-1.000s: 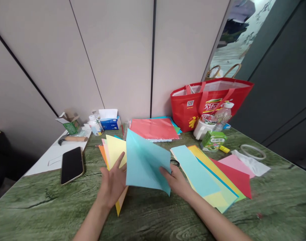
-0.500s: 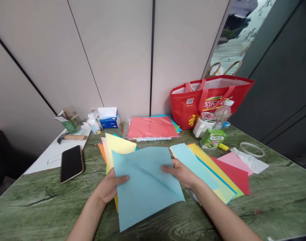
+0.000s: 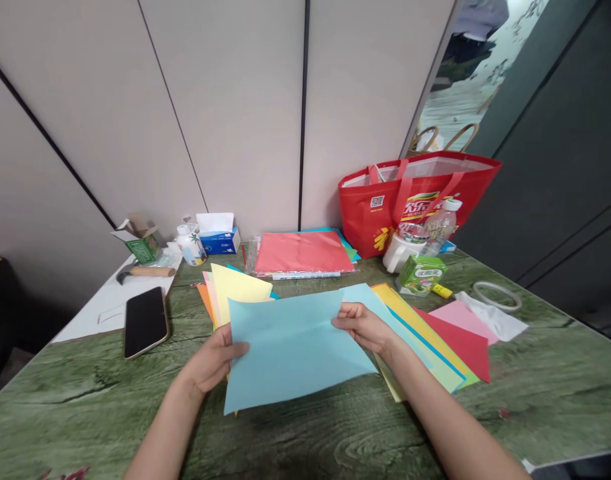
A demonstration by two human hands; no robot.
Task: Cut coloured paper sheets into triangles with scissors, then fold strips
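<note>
A sheet of light blue paper [image 3: 290, 353] is held up above the table between my two hands. My left hand [image 3: 216, 357] grips its left edge, thumb on the front and fingers behind. On the right edge, near the upper corner, my right hand [image 3: 363, 327] pinches the sheet with its thumb in front. Behind the sheet on the left lies a fan of coloured paper with a pale yellow sheet [image 3: 240, 283] uppermost, partly hidden. To the right, beneath my right forearm, another fan of sheets spreads out, with yellow [image 3: 395, 303] and red [image 3: 465, 340] among them.
A phone [image 3: 145, 322] and a hammer [image 3: 145, 271] lie at left. Against the wall are a tissue pack [image 3: 219, 241] and a packet of red paper [image 3: 305, 253]. A red bag [image 3: 365, 217], white mug [image 3: 400, 253], bottle [image 3: 441, 227], green carton [image 3: 420, 275] and tape ring [image 3: 495, 296] stand or lie at right.
The lower edge of the blue sheet has risen and the diagonal crease across it no longer shows. My right hand has shifted slightly outward; both hands keep their hold.
</note>
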